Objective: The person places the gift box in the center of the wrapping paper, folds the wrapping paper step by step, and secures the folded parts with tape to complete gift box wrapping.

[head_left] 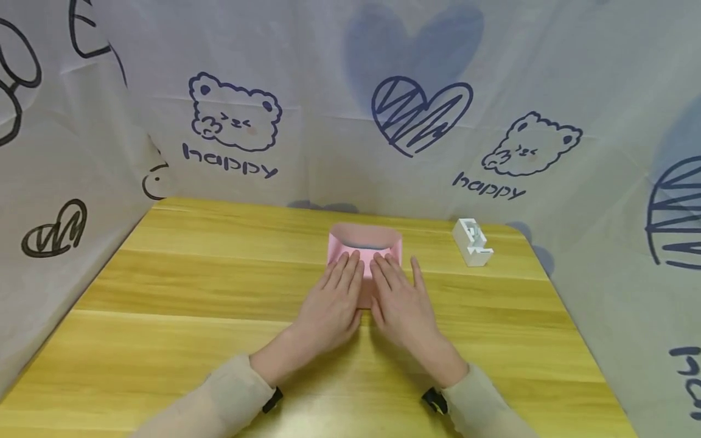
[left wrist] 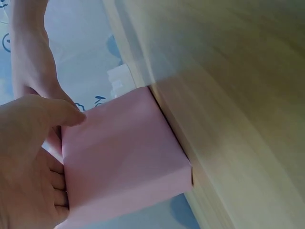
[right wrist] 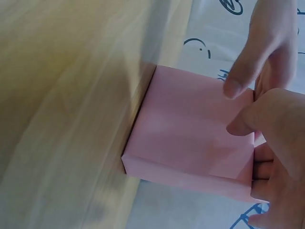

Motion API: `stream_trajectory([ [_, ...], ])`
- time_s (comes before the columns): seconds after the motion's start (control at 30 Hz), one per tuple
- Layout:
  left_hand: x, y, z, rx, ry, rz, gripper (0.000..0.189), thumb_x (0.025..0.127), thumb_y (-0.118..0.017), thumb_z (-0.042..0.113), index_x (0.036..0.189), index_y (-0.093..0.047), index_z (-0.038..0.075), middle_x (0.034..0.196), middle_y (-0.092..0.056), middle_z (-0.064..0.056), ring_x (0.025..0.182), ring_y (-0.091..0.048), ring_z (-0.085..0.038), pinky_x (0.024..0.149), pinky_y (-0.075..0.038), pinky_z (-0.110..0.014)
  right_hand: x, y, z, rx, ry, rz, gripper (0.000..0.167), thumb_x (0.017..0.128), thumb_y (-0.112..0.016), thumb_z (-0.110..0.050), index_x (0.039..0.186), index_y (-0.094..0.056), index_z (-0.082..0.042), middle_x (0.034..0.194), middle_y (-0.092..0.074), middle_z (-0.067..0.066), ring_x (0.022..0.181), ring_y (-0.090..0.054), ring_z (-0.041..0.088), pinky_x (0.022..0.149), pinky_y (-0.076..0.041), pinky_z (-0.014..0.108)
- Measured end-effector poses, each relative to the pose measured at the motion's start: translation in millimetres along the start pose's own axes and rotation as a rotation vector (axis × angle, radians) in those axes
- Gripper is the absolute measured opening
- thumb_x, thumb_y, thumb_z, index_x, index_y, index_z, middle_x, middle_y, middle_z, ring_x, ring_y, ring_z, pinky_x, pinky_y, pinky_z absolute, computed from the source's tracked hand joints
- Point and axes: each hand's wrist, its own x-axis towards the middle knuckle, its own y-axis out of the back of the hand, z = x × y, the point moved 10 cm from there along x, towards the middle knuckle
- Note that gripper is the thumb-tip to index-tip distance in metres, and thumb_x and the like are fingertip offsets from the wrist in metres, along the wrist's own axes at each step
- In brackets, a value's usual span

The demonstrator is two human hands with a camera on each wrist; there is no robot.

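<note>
A pink paper-covered box (head_left: 367,294) stands upright on the table, its paper rising in an open collar at the top. A thin dark blue edge shows inside the collar. My left hand (head_left: 333,304) lays straight fingers over the left part of the near top fold. Beside it, my right hand (head_left: 404,307) presses the right part the same way, fingers extended. In the left wrist view, the left thumb (left wrist: 71,114) reaches the upper edge of the box's smooth front face (left wrist: 121,152). The right thumb (right wrist: 240,125) lies against that face in the right wrist view.
A white tape dispenser (head_left: 469,252) stands at the back right of the wooden table (head_left: 208,286). Behind the table and along its sides hangs a pale cloth (head_left: 328,146) printed with bears and hearts. Black straps (head_left: 435,400) show at both cuffs.
</note>
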Motion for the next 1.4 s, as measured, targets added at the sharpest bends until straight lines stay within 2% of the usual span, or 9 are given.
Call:
stream_trajectory([
  [0.17, 0.6, 1.8, -0.7, 0.019, 0.027, -0.031, 0.081, 0.095, -0.068, 0.040, 0.151, -0.043, -0.012, 0.159, -0.039, -0.031, 0.149, -0.038, -0.042, 0.125, -0.031, -0.049, 2.5, 1, 1, 0.024, -0.009, -0.036, 0.066, 0.095, -0.067, -0.028, 0.152, -0.049, 0.001, 0.159, -0.046, 0.017, 0.147, -0.044, 0.034, 0.123, -0.023, 0.065],
  [0.33, 1.4, 1.5, -2.4, 0.058, 0.013, -0.057, 0.080, 0.097, -0.066, 0.044, 0.152, -0.043, -0.010, 0.159, -0.040, -0.028, 0.149, -0.040, -0.041, 0.124, -0.033, -0.047, 8.4, 2, 2, 0.043, -0.024, -0.083, 0.067, 0.097, -0.064, -0.027, 0.155, -0.046, 0.001, 0.163, -0.041, 0.016, 0.151, -0.038, 0.033, 0.126, -0.018, 0.062],
  [0.67, 2.3, 0.9, -1.3, 0.095, -0.006, -0.069, 0.082, 0.098, -0.063, 0.047, 0.153, -0.042, -0.009, 0.160, -0.039, -0.028, 0.150, -0.039, -0.039, 0.124, -0.032, -0.046, 11.9, -3, 3, 0.027, -0.012, -0.073, 0.068, 0.095, -0.064, -0.025, 0.154, -0.045, 0.004, 0.163, -0.040, 0.020, 0.150, -0.039, 0.036, 0.128, -0.017, 0.056],
  [1.03, 5.3, -1.0, -4.1, 0.116, -0.003, -0.069, 0.083, 0.097, -0.064, 0.046, 0.153, -0.041, -0.010, 0.160, -0.039, -0.029, 0.149, -0.040, -0.040, 0.124, -0.034, -0.047, 16.0, -6, 7, 0.057, -0.012, -0.075, 0.069, 0.094, -0.062, -0.023, 0.156, -0.044, 0.001, 0.164, -0.040, 0.017, 0.152, -0.036, 0.034, 0.128, -0.012, 0.059],
  [1.13, 4.3, -1.5, -4.8, 0.098, 0.001, -0.068, 0.083, 0.096, -0.065, 0.047, 0.153, -0.042, -0.010, 0.160, -0.039, -0.028, 0.149, -0.040, -0.040, 0.124, -0.033, -0.047, 14.1, 3, 9, 0.151, -0.004, 0.009, 0.067, 0.093, -0.061, -0.020, 0.154, -0.045, 0.003, 0.162, -0.042, 0.018, 0.151, -0.037, 0.035, 0.127, -0.014, 0.061],
  [1.2, 3.3, -1.6, -4.5, 0.087, 0.000, -0.068, 0.084, 0.096, -0.066, 0.047, 0.153, -0.042, -0.010, 0.160, -0.039, -0.029, 0.149, -0.040, -0.040, 0.124, -0.033, -0.047, 9.9, 15, 14, 0.230, -0.004, 0.148, 0.064, 0.092, -0.060, -0.017, 0.151, -0.048, 0.006, 0.158, -0.047, 0.020, 0.149, -0.041, 0.038, 0.125, -0.019, 0.062],
  [1.27, 2.4, -2.4, -3.7, 0.070, -0.001, -0.068, 0.085, 0.095, -0.067, 0.046, 0.153, -0.041, -0.010, 0.160, -0.039, -0.029, 0.149, -0.040, -0.040, 0.124, -0.032, -0.047, 3.0, 30, 25, 0.313, -0.024, 0.324, 0.061, 0.091, -0.060, -0.014, 0.148, -0.051, 0.007, 0.153, -0.052, 0.022, 0.144, -0.046, 0.040, 0.122, -0.028, 0.063],
  [1.33, 1.5, -3.4, -2.6, 0.057, -0.002, -0.073, 0.085, 0.095, -0.068, 0.046, 0.153, -0.040, -0.010, 0.160, -0.038, -0.030, 0.149, -0.039, -0.041, 0.124, -0.032, -0.047, -5.0, 39, 41, 0.370, -0.076, 0.477, 0.055, 0.091, -0.061, -0.014, 0.142, -0.056, 0.007, 0.145, -0.058, 0.023, 0.137, -0.053, 0.042, 0.116, -0.038, 0.061],
  [1.4, 0.8, -4.7, -1.9, 0.048, 0.000, -0.078, 0.085, 0.095, -0.068, 0.045, 0.154, -0.040, -0.010, 0.160, -0.037, -0.030, 0.149, -0.039, -0.041, 0.125, -0.031, -0.047, -10.4, 40, 56, 0.417, -0.136, 0.556, 0.045, 0.092, -0.064, -0.014, 0.132, -0.061, 0.007, 0.134, -0.064, 0.023, 0.126, -0.059, 0.042, 0.108, -0.045, 0.060],
])
